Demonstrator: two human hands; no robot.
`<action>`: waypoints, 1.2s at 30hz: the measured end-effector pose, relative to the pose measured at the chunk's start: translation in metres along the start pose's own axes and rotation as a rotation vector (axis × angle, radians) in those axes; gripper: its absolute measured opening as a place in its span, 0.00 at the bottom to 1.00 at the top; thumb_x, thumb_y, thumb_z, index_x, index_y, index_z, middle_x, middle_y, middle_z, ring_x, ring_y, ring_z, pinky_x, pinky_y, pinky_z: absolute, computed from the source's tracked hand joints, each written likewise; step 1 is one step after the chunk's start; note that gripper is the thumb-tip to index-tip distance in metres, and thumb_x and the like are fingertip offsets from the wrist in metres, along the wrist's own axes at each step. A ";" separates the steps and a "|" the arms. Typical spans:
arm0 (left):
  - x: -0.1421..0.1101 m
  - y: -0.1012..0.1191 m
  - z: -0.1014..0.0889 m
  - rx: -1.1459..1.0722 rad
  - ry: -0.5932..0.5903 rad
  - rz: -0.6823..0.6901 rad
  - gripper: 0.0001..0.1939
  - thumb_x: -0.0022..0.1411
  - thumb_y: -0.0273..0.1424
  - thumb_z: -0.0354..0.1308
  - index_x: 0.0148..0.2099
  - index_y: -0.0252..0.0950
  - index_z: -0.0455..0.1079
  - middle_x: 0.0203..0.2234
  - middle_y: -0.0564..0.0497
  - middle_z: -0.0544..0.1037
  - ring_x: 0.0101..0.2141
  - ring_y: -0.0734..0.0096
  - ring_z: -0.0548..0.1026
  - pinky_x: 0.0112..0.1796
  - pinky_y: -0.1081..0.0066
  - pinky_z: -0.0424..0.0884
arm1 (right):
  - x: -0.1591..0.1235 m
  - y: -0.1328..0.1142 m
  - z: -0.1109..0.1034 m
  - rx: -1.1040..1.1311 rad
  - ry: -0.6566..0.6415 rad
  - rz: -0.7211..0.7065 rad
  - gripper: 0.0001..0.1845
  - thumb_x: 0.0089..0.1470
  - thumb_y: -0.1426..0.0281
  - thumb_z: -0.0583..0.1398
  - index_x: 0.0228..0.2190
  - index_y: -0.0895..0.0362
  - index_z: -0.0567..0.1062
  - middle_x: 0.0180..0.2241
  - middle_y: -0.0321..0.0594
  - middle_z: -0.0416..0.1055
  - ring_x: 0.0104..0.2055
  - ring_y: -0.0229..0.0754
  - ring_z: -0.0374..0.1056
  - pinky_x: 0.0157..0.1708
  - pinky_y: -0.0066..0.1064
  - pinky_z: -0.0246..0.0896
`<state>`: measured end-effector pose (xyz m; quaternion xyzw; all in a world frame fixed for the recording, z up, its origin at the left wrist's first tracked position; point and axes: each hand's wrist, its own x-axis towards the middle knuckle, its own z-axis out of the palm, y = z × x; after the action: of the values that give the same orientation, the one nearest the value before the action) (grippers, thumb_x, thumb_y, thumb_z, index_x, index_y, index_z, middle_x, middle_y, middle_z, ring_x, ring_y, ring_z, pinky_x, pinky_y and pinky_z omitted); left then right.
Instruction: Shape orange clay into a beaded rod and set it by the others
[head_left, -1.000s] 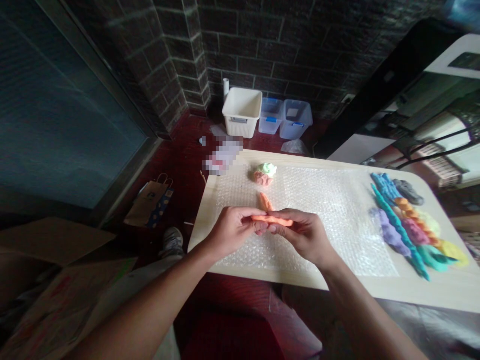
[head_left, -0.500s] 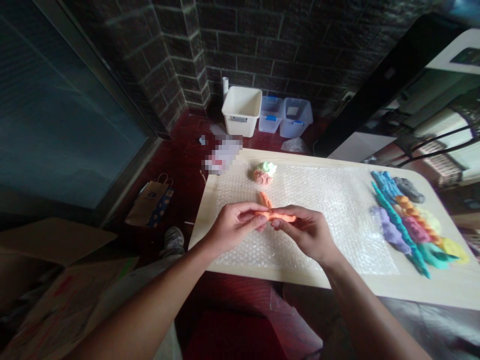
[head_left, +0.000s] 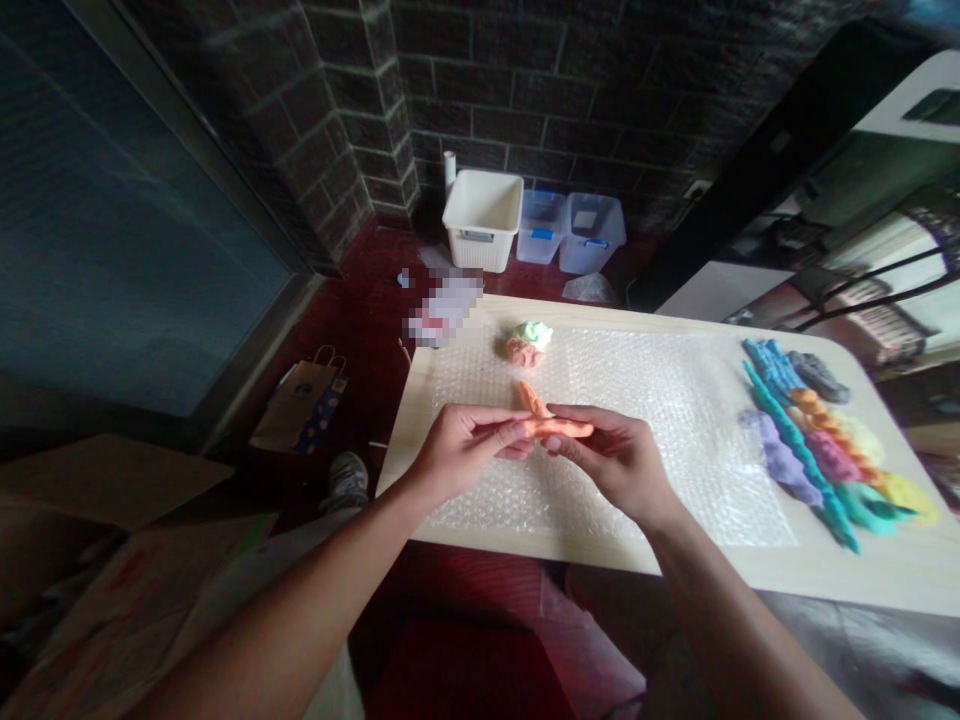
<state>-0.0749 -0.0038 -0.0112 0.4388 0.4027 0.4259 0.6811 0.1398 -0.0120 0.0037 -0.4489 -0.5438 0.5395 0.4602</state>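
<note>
Between both hands is a piece of orange modelling clay (head_left: 562, 428), roughly T-shaped, with one arm pointing away from me. My left hand (head_left: 474, 440) pinches its left end between thumb and fingers. On the other side, my right hand (head_left: 611, 452) has its thumb at the near edge and its fingers behind the clay. The piece is held above a sheet of bubble wrap (head_left: 637, 380) on the table. Beyond the hands sits a lump of pale green and salmon clay (head_left: 528, 346).
Several coloured clay pieces lie at the table's right, among them a long teal strip (head_left: 802, 455), a purple lump (head_left: 784, 460) and a grey one (head_left: 819, 376). A white bin (head_left: 484, 225) and clear boxes (head_left: 591, 235) stand beyond the pale table (head_left: 405, 465). Cardboard boxes (head_left: 127, 600) are at left.
My left fingers have shifted slightly on the orange clay, and the right fingers sit a little differently behind it. The clay stays in both hands at nearly the same spot.
</note>
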 end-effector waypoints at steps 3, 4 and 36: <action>0.000 0.001 -0.002 -0.009 0.071 -0.004 0.22 0.59 0.40 0.73 0.49 0.29 0.83 0.40 0.39 0.87 0.35 0.59 0.86 0.44 0.56 0.85 | 0.001 -0.002 -0.003 0.015 0.039 0.024 0.16 0.51 0.63 0.75 0.43 0.53 0.87 0.34 0.43 0.85 0.32 0.44 0.79 0.35 0.38 0.79; 0.000 0.002 -0.003 -0.010 0.081 -0.004 0.22 0.59 0.40 0.73 0.49 0.29 0.83 0.40 0.39 0.87 0.35 0.59 0.86 0.45 0.55 0.85 | 0.001 -0.002 -0.004 0.007 0.053 0.026 0.14 0.52 0.62 0.74 0.41 0.54 0.87 0.32 0.43 0.84 0.30 0.43 0.78 0.33 0.38 0.79; -0.002 0.011 -0.011 0.166 -0.033 -0.009 0.04 0.57 0.26 0.55 0.29 0.37 0.64 0.23 0.54 0.69 0.27 0.72 0.65 0.29 0.70 0.58 | 0.004 0.001 -0.008 -0.082 0.172 0.012 0.16 0.61 0.58 0.68 0.42 0.57 0.84 0.35 0.45 0.84 0.30 0.42 0.78 0.33 0.35 0.75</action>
<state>-0.0881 -0.0002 -0.0038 0.4992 0.4271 0.3806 0.6508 0.1467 -0.0063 0.0030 -0.5152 -0.5212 0.4790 0.4832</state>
